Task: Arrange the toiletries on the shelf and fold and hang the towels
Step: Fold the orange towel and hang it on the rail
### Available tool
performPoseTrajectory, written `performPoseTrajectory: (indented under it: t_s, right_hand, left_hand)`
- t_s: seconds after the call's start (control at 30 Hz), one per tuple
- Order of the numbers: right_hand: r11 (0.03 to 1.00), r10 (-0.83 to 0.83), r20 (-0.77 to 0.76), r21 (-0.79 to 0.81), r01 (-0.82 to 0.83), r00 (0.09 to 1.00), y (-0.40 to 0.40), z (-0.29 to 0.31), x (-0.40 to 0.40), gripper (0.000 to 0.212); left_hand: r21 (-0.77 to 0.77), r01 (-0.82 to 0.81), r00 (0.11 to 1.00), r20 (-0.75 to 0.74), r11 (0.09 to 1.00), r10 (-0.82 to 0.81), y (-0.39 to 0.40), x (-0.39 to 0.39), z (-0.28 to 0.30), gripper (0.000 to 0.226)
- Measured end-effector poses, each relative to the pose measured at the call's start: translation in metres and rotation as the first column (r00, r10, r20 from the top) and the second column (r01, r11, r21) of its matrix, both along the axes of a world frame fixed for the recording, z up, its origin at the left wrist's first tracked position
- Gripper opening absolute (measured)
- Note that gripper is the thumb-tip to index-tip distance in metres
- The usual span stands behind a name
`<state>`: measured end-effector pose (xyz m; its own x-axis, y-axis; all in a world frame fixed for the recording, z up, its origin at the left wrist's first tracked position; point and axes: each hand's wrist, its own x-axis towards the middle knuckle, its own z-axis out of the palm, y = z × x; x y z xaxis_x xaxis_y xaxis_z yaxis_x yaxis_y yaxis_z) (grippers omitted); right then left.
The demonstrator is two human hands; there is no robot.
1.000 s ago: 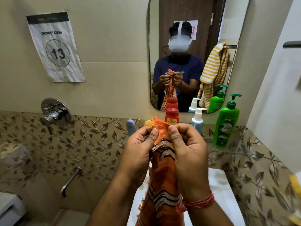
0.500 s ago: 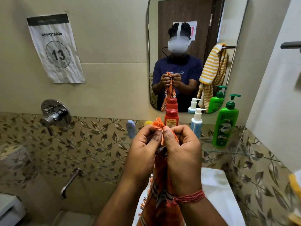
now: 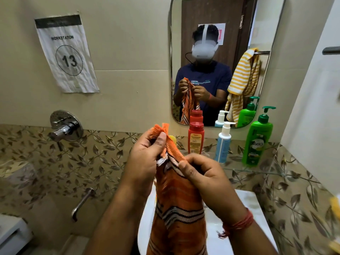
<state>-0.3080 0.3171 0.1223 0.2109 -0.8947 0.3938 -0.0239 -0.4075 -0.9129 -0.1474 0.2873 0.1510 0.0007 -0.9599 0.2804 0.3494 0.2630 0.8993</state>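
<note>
Orange towel [image 3: 176, 197] — left hand [image 3: 145, 161] pinches fringed corner, right hand [image 3: 207, 177] now lower, pinching the edge; hands have parted — fold starting.

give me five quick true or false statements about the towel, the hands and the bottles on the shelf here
1. Both hands pinch the orange towel near its fringed top edge. True: the left hand sits higher than the right hand.
2. The green pump bottle lies on its side. False: it stands upright on the glass shelf.
3. The red bottle stands left of the blue pump bottle. True.
4. The towel is plain white. False: it is orange with dark zigzag bands.
5. The sign on the wall reads 31. False: it reads 13.
</note>
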Motion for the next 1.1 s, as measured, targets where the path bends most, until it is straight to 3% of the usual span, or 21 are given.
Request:
performPoseTrajectory:
  t_s: [0.13, 0.2, 0.27, 0.33, 0.37, 0.4, 0.43, 0.47, 0.5, 0.53, 0.57, 0.6, 0.7, 0.73, 0.77, 0.83, 0.87, 0.9, 1.03, 1.1]
  right_hand:
    - [0.981, 0.130, -0.337, -0.092, -0.170, 0.932, 0.002, 0.005, -0.015, 0.020]
    - [0.954, 0.078, -0.377, -0.240, -0.179, 0.923, 0.004, 0.008, -0.015, 0.023]
    - [0.946, 0.081, -0.227, -0.290, -0.146, 0.971, 0.008, 0.005, -0.011, 0.015]
    - [0.972, 0.211, 0.047, -0.118, -0.204, 0.976, 0.013, 0.006, -0.006, 0.013]
    - [0.969, 0.247, 0.112, -0.048, -0.243, 0.962, 0.014, 0.006, -0.004, 0.016]
    - [0.973, 0.230, 0.071, -0.022, -0.229, 0.971, 0.013, 0.005, -0.003, 0.019]
    - [0.987, 0.151, -0.091, -0.038, -0.155, 0.984, 0.011, 0.005, -0.002, 0.023]
    - [0.992, -0.004, -0.342, -0.119, -0.039, 0.940, 0.008, 0.005, -0.001, 0.026]
    - [0.970, -0.176, -0.557, -0.240, 0.045, 0.812, 0.006, 0.003, 0.000, 0.029]
    - [0.938, -0.295, -0.653, -0.337, 0.081, 0.698, 0.007, 0.002, 0.001, 0.030]
    - [0.920, -0.341, -0.648, -0.378, 0.100, 0.681, 0.010, 0.003, 0.002, 0.029]
    - [0.918, -0.337, -0.606, -0.382, 0.107, 0.721, 0.014, 0.004, 0.001, 0.026]
    - [0.980, -0.110, -0.368, -0.197, 0.038, 0.923, 0.026, 0.014, -0.004, 0.038]
    - [0.989, -0.029, -0.324, -0.149, -0.021, 0.946, 0.029, 0.015, -0.004, 0.039]
    - [0.985, -0.001, -0.354, -0.163, -0.060, 0.935, 0.031, 0.016, -0.004, 0.032]
    - [0.946, -0.113, -0.607, -0.308, -0.101, 0.787, 0.031, 0.013, 0.001, 0.016]
    - [0.928, -0.160, -0.691, -0.348, -0.130, 0.705, 0.031, 0.010, 0.005, 0.018]
    - [0.916, -0.178, -0.698, -0.375, -0.143, 0.694, 0.030, 0.008, 0.009, 0.024]
    - [0.921, -0.232, -0.481, -0.389, 0.031, 0.845, 0.024, 0.001, 0.013, 0.035]
    - [0.922, -0.285, -0.451, -0.371, 0.113, 0.845, 0.017, -0.005, 0.010, 0.034]
  left_hand:
    - [-0.035, 0.109, 0.987, 0.123, 0.993, -0.104, 0.000, 0.017, 0.004, 0.016]
    - [-0.048, 0.137, 0.974, 0.191, 0.989, -0.126, 0.002, 0.022, 0.008, 0.024]
    - [-0.048, 0.145, 0.967, 0.220, 0.988, -0.131, 0.002, 0.024, 0.011, 0.028]
    - [-0.054, 0.141, 0.959, 0.255, 0.989, -0.123, 0.003, 0.023, 0.012, 0.024]
    - [-0.057, 0.142, 0.955, 0.270, 0.988, -0.121, 0.003, 0.023, 0.012, 0.019]
    - [-0.058, 0.149, 0.951, 0.283, 0.987, -0.127, 0.004, 0.022, 0.011, 0.015]
    - [-0.058, 0.160, 0.948, 0.288, 0.986, -0.137, 0.005, 0.022, 0.011, 0.013]
    - [-0.058, 0.171, 0.947, 0.284, 0.984, -0.148, 0.006, 0.021, 0.011, 0.013]
    - [-0.062, 0.175, 0.951, 0.270, 0.983, -0.152, 0.007, 0.020, 0.010, 0.015]
    - [-0.067, 0.170, 0.958, 0.247, 0.983, -0.149, 0.008, 0.020, 0.010, 0.019]
    - [-0.069, 0.160, 0.966, 0.214, 0.985, -0.142, 0.008, 0.020, 0.010, 0.023]
    - [-0.067, 0.150, 0.974, 0.182, 0.986, -0.136, 0.008, 0.021, 0.010, 0.025]
    - [-0.064, 0.095, 0.986, 0.144, 0.993, -0.085, 0.008, 0.025, 0.009, 0.017]
    - [-0.067, 0.062, 0.986, 0.160, 0.996, -0.051, 0.008, 0.026, 0.009, 0.016]
    - [-0.070, 0.034, 0.983, 0.185, 0.997, -0.021, 0.008, 0.026, 0.010, 0.016]
    - [-0.078, 0.008, 0.976, 0.220, 0.997, 0.009, 0.008, 0.025, 0.009, 0.015]
    - [-0.083, 0.009, 0.973, 0.232, 0.997, 0.011, 0.008, 0.025, 0.008, 0.014]
    - [-0.087, 0.010, 0.970, 0.243, 0.996, 0.012, 0.008, 0.025, 0.008, 0.015]
    - [-0.089, -0.004, 0.980, 0.196, 0.996, 0.022, 0.008, 0.024, 0.008, 0.016]
    - [-0.088, -0.034, 0.987, 0.151, 0.996, 0.047, 0.008, 0.023, 0.008, 0.012]
